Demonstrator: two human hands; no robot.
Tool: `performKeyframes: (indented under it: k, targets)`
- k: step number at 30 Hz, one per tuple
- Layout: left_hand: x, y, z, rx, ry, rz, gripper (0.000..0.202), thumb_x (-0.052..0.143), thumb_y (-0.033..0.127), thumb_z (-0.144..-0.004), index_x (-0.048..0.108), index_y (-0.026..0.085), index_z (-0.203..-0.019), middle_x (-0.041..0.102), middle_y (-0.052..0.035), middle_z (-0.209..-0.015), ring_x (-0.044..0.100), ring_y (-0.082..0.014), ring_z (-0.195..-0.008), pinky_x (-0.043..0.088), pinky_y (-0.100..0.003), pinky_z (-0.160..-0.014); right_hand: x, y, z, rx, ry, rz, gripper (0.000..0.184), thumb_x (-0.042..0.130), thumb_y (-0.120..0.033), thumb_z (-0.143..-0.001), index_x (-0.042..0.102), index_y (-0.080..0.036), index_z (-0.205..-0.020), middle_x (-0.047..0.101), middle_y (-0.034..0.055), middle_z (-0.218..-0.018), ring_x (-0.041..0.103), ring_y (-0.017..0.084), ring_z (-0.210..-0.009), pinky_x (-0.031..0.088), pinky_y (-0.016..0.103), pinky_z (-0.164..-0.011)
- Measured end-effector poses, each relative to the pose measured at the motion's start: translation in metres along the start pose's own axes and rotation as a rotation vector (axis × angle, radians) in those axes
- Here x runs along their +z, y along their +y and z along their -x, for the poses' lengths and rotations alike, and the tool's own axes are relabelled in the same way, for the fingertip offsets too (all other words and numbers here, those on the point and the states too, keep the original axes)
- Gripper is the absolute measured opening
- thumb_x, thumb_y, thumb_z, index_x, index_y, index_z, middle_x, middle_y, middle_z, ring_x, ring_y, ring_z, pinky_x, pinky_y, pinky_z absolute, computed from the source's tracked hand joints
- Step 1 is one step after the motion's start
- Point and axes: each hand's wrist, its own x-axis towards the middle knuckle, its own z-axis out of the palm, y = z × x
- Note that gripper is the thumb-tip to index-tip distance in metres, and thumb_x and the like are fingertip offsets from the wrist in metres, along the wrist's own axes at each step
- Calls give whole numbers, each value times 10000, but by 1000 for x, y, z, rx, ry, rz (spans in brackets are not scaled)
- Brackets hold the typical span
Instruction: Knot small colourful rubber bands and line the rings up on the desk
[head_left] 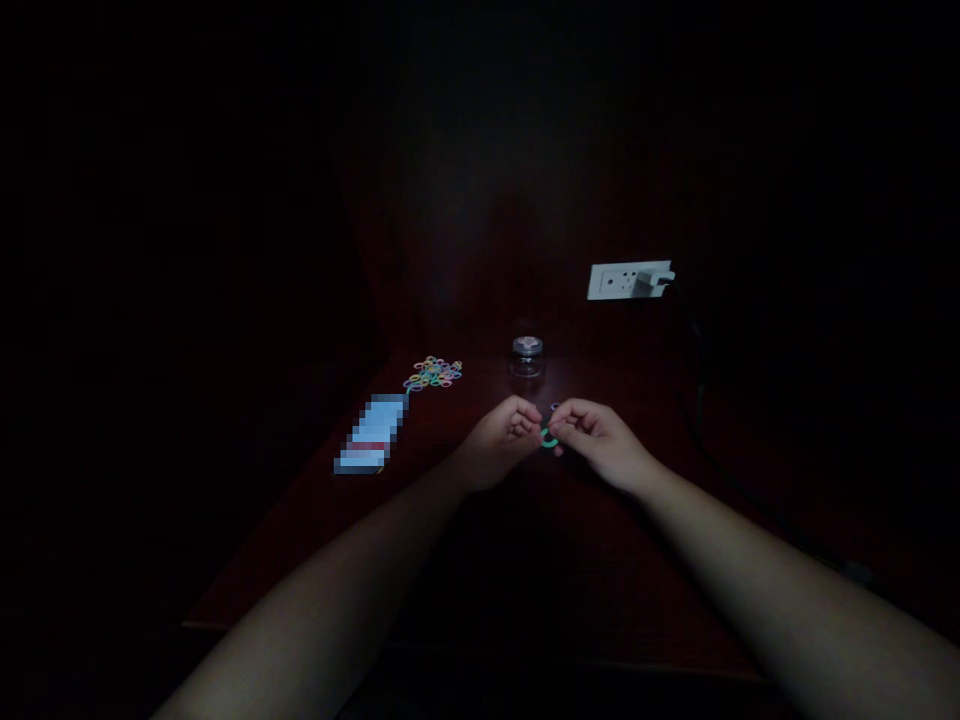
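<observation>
Head view showed left hand (504, 435) and right hand (602, 440) apparently pinching one dimly lit green ring (550, 443), best handled gently.

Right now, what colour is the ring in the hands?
The ring is green, in the head view.

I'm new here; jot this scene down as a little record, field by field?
Left hand: at the green ring, grip unclear
Right hand: appears to pinch that ring
Jar: upright on the table, lidded
Ring pile: mixed colours, left of the jar
Screen: lit, pixelated
Socket: plug in it
Light: dim
</observation>
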Motion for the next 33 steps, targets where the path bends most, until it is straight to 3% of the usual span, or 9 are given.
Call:
performKeyframes:
  k: [8,11,17,27,33]
  targets:
    - [-2,2,0,-9,-67,-178,222,523,338,-832,579,123,-833,608,-32,-803,498,-99,-679,376,-226,-639,4,-4,1,-8,8,-5,258,668,-394,-739,546,-167,-739,626,5,-647,552,106,-568,433,244,-568]
    - [-4,2,0,-22,-69,-223,214,497,331,-841,559,130,-802,572,-5,-740,457,-89,-632,346,-213,-596,4,-2,1,-9,0,24,263,645,-403,-760,544,-162,-736,627,10,-634,546,109,-568,419,241,-564]
    - [-6,8,2,-17,-115,-306,207,470,316,-841,539,137,-761,454,30,-639,369,-80,-566,287,-199,-534,-3,3,-2,-41,125,44,273,606,-424,-787,528,-168,-737,585,-11,-583,502,105,-523,368,232,-532]
    - [-7,2,2,-32,-106,-348,227,457,351,-849,522,145,-780,479,23,-657,384,-82,-573,298,-200,-529,3,1,2,31,-142,9,276,624,-427,-774,529,-169,-762,598,0,-650,526,106,-555,390,239,-550]
    - [-8,5,3,-40,-162,-356,240,462,362,-848,533,142,-782,465,28,-639,373,-78,-556,276,-194,-504,-3,-2,0,-38,-50,97,294,597,-430,-798,515,-171,-685,578,-6,-583,514,108,-541,380,239,-547]
